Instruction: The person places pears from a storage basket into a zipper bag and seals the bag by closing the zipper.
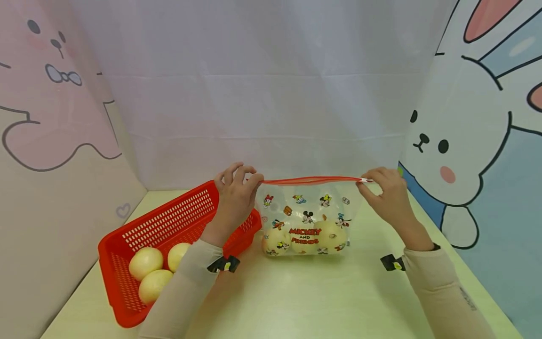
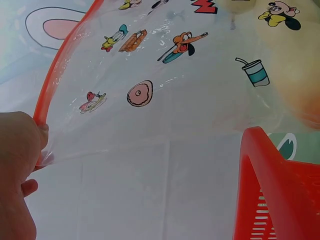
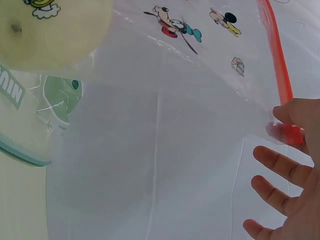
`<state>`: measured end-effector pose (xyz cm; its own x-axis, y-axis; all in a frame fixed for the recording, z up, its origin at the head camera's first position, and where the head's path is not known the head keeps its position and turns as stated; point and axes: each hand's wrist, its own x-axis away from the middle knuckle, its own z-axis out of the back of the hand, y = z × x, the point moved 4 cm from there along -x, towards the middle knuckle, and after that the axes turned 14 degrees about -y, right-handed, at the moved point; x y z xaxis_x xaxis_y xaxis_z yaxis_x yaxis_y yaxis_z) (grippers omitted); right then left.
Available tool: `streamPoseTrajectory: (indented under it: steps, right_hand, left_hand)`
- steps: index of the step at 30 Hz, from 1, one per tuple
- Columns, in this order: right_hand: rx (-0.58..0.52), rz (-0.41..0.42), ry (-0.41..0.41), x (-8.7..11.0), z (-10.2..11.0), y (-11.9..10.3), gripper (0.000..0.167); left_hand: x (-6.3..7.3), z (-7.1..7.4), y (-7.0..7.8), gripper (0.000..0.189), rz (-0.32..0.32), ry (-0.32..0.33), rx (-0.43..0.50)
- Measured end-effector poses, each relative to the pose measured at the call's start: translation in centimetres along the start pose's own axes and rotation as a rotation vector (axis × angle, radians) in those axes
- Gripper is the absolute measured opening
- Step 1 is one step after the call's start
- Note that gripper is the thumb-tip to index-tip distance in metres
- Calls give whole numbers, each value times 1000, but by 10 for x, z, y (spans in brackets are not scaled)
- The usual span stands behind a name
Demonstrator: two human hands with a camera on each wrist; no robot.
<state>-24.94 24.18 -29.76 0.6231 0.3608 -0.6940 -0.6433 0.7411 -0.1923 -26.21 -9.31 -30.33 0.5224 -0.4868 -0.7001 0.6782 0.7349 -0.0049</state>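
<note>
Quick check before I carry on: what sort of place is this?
Probably a small screened-off tabletop work space: a pale table, a creased white sheet behind it, and a big cartoon rabbit on the right-hand side.

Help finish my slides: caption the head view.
Left fingers and right fingers pinch the red top of a clear bag of pale fruit beside a red basket.

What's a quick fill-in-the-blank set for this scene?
The perforated plastic basket's colour is ____.
Exactly ____ pale yellow fruits are visible inside it.
The clear zip bag's lettering reads "Mickey and ____".
The grip nearer the basket is the person's ____ one.

Missing words: red; three; Friends; left.
</note>
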Motion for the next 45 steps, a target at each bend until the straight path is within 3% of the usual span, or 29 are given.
streamPoseTrajectory:
  steps: [8,19,23,29,33,39,45]
  right_hand:
    - [12,11,46,3,6,1,7]
    - [14,-6,47,8,5,-1,5]
    - [9,-5,54,10,5,-2,6]
    - [-16,-31,47,11,4,-4,5]
    - [-45,-29,56,11,4,-6,5]
    - [-78,-8,83,12,6,-10,6]
    - [-61,15,99,10,7,-16,6]
  left_hand:
    - [-2,0,2,10,23,16,-33]
    - [-14,-10,20,14,85,40,-220]
    - [-25,-19,35,20,52,10,-275]
    - [-44,-37,59,33,18,-86,-234]
    - [-57,-48,76,39,1,-116,-232]
    - [-73,-55,98,36,-41,-90,-226]
    - [-83,-62,118,19,-148,-25,-211]
